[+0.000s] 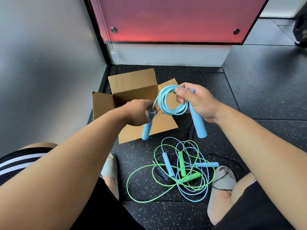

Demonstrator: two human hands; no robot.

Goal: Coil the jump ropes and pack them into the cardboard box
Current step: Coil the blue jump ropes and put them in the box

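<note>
Speckled black rubber gym floor [249,97], open brown cardboard box [132,83] in the corner. My right hand [199,103] has its fingers pinching the coiled light blue plastic jump rope [172,107] plus one handle so the loops don't spring apart. The left hand [136,112] grips the second handle [147,128], right over the box. So one coiled, and I count three still tangled by my feet: green rope [182,165], thin blue rope [167,163], black foam-handled rope [160,172].
</note>
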